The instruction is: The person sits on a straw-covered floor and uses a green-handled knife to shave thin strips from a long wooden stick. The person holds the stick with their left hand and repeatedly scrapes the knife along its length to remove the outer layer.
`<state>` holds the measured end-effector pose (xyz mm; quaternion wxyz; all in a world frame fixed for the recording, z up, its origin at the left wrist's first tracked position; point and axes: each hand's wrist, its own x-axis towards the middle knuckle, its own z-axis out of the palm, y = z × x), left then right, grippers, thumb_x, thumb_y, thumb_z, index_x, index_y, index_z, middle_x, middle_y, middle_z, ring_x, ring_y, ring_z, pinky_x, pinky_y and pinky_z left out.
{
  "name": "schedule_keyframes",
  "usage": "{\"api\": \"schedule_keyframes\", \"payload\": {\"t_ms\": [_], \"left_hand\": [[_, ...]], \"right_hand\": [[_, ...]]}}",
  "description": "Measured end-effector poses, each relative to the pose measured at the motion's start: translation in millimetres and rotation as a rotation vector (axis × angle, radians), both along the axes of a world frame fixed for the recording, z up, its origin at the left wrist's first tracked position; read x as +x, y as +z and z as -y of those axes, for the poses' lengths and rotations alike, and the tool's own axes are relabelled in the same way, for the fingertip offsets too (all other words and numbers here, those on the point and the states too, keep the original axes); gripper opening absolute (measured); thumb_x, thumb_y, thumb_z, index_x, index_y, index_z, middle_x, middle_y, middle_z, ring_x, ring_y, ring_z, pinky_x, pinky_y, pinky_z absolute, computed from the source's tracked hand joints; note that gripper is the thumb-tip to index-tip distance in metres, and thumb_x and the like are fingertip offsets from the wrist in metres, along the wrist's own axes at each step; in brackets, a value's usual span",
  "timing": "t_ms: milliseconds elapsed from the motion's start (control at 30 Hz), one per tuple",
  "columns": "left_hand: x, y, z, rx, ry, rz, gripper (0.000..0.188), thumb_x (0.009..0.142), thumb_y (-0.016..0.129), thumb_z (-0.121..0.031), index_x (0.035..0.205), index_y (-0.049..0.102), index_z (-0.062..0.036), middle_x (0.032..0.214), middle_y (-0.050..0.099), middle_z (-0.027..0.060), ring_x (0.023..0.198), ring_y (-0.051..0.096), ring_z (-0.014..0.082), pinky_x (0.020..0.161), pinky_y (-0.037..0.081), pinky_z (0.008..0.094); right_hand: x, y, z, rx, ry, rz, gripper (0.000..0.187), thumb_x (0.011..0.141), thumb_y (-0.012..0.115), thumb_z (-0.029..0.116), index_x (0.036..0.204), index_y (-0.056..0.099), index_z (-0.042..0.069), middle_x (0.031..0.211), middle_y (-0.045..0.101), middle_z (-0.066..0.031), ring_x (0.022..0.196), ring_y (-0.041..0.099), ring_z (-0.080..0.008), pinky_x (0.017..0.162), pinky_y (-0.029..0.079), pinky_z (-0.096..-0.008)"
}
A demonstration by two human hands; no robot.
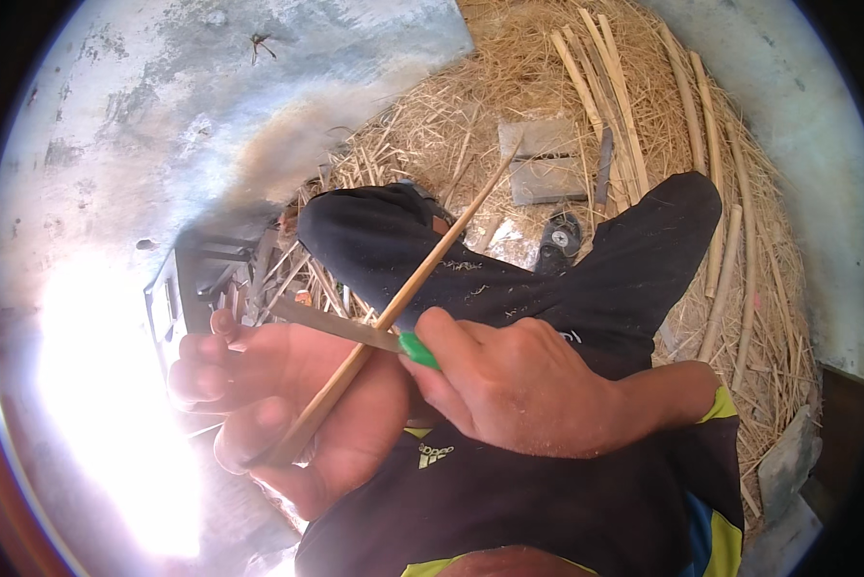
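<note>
My left hand (307, 370) lies palm up at the left. Its thumb and a finger close around the thick lower end of a long, pale split-wood or bamboo stick (422, 274). The stick slants up and right across my lap and tapers to a thin point. My right hand (528, 380) grips a knife (341, 325) by its green handle, only partly visible under the fingers. The flat blade points left and crosses the stick, apparently touching it, just above my left palm. My left wrist is mostly hidden behind the right hand.
My dark-trousered legs (634, 269) are folded on a floor of straw and shavings (432, 125). Beyond them lie a grey block (547, 180), a flat metal strip (603, 168) and several long sticks (721, 173). A dark frame with scrap pieces (201, 264) stands at left.
</note>
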<state>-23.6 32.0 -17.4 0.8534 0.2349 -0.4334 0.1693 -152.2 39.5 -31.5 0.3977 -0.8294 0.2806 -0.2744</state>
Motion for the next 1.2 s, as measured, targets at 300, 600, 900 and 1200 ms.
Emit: {"api": "schedule_keyframes", "payload": {"t_ms": [300,600,900,1200], "left_hand": [[30.6,-5.4,-7.7,0.059,0.39,0.411,0.026,0.085,0.035,-0.018,0.063,0.044,-0.0092,0.065,0.045,0.0032,0.082,0.048,0.0228,0.078,0.04,0.0402],[20.3,-0.2,-1.0,0.142,0.593,0.677,0.019,0.098,0.026,-0.026,0.106,0.042,-0.0196,0.063,0.042,-0.0073,0.07,0.039,0.0172,0.068,0.037,0.0407],[15.6,-7.1,10.5,0.073,0.623,0.541,0.017,0.096,0.026,-0.024,0.099,0.042,-0.0194,0.056,0.033,-0.0058,0.067,0.038,0.018,0.068,0.039,0.042],[4.3,-1.4,9.8,-0.054,0.188,-0.01,0.03,0.08,0.037,-0.026,0.053,0.04,-0.0128,0.072,0.054,0.0118,0.082,0.052,0.0182,0.074,0.035,0.0359]], "right_hand": [[-1.7,-80.5,30.4,-0.203,-0.204,-0.379,0.017,0.087,0.054,0.016,0.085,0.047,0.0,0.056,0.054,-0.0198,0.055,0.06,-0.0329,0.046,0.047,-0.0422],[-12.9,-23.8,5.9,0.08,-0.121,0.109,0.017,0.088,0.054,0.014,0.087,0.048,-0.002,0.058,0.054,-0.021,0.054,0.057,-0.0385,0.046,0.042,-0.0433],[-16.5,-25.3,4.5,-0.055,-0.098,-0.024,0.017,0.089,0.052,0.016,0.085,0.048,-0.001,0.053,0.053,-0.0193,0.049,0.057,-0.0359,0.042,0.045,-0.0426],[-3.0,-42.0,11.5,-0.024,-0.066,0.117,0.023,0.092,0.048,0.02,0.089,0.049,-0.003,0.052,0.054,-0.019,0.048,0.056,-0.037,0.043,0.045,-0.0435]]}}
